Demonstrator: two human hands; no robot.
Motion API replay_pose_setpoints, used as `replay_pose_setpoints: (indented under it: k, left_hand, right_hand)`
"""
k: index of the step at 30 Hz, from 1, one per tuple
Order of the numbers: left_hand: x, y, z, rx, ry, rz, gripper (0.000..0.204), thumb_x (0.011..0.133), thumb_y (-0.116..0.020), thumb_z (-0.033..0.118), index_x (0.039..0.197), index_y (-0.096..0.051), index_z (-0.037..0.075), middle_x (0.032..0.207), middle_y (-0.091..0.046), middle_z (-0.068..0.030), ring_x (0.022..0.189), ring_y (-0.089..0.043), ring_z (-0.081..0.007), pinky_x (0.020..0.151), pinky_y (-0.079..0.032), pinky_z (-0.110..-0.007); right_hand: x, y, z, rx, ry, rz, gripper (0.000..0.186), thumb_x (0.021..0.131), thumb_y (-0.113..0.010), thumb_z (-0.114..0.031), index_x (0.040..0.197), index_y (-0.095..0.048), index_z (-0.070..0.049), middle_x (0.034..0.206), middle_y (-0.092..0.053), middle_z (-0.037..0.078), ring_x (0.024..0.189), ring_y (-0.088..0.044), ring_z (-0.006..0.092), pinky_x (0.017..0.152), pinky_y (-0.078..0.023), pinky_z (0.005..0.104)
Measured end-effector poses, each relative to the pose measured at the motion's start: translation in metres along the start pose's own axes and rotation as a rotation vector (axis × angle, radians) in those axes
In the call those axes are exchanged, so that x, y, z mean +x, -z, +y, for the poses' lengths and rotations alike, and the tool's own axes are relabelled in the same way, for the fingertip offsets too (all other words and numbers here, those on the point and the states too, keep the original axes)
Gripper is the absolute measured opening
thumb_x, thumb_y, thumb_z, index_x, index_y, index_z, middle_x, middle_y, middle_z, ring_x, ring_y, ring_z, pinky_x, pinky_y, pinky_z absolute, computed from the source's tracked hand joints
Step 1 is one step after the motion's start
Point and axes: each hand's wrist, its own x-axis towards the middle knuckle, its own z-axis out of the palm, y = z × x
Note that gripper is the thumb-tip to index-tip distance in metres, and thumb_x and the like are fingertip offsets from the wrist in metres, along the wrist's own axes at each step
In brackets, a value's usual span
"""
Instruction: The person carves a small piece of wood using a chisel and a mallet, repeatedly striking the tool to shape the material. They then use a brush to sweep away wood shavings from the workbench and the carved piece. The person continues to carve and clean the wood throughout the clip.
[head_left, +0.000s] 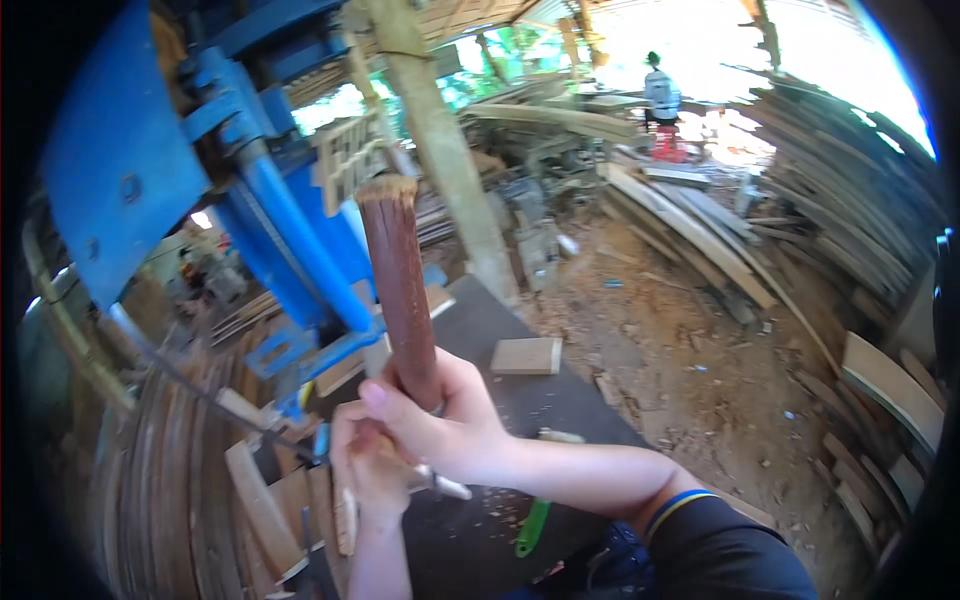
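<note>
1. The right hand [460,415] had its fingers clamped around a brown rod [398,280], raised near the left edge of the dark table [570,405].
2. The left hand [375,475] curled just below; its grip I couldn't tell.
3. A wooden block [527,356] lay by the right edge.

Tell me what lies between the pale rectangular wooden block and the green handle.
In the head view: a small pale piece, the right forearm and littered dark tabletop.
</note>
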Motion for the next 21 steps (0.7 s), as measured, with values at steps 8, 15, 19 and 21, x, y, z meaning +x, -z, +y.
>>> replay_pose_setpoints:
  k: [8, 15, 19, 21]
  left_hand:
    - [0.003, -0.027, 0.013, -0.149, -0.078, -0.374, 0.038, 0.1, -0.042, 0.023, 0.118, -0.053, -0.01, 0.115, -0.062, -0.0219, 0.109, -0.062, -0.0295, 0.099, -0.045, -0.042]
    - [0.005, -0.027, 0.014, -0.212, -0.092, -0.349, 0.042, 0.102, -0.041, 0.025, 0.12, -0.052, -0.012, 0.112, -0.063, -0.025, 0.106, -0.064, -0.0336, 0.097, -0.048, -0.045]
    - [0.006, -0.029, 0.016, -0.182, -0.099, -0.377, 0.043, 0.103, -0.04, 0.027, 0.121, -0.052, -0.01, 0.11, -0.064, -0.0265, 0.103, -0.065, -0.0344, 0.095, -0.049, -0.045]
    - [0.007, -0.023, 0.017, -0.142, -0.081, -0.346, 0.042, 0.103, -0.04, 0.027, 0.121, -0.052, -0.009, 0.109, -0.064, -0.0262, 0.103, -0.065, -0.0345, 0.094, -0.049, -0.045]
  right_hand:
    - [-0.006, 0.023, -0.053, 0.003, 0.147, 0.078, 0.017, 0.098, -0.058, -0.016, 0.088, -0.051, -0.005, 0.063, -0.049, -0.004, 0.051, -0.043, 0.0029, 0.046, -0.034, 0.0214]
    - [-0.012, 0.021, -0.05, -0.209, 0.377, 0.02, 0.014, 0.104, -0.046, -0.025, 0.1, -0.04, -0.013, 0.058, -0.037, -0.002, 0.041, -0.028, 0.007, 0.039, -0.024, 0.0234]
    - [-0.012, 0.022, -0.044, -0.318, 0.391, -0.003, 0.016, 0.106, -0.04, -0.029, 0.1, -0.037, -0.014, 0.056, -0.035, -0.001, 0.039, -0.025, 0.0078, 0.038, -0.022, 0.0235]
    - [-0.009, 0.023, -0.041, -0.377, 0.393, -0.023, 0.016, 0.106, -0.039, -0.029, 0.101, -0.037, -0.014, 0.056, -0.035, -0.001, 0.038, -0.025, 0.008, 0.037, -0.022, 0.0237]
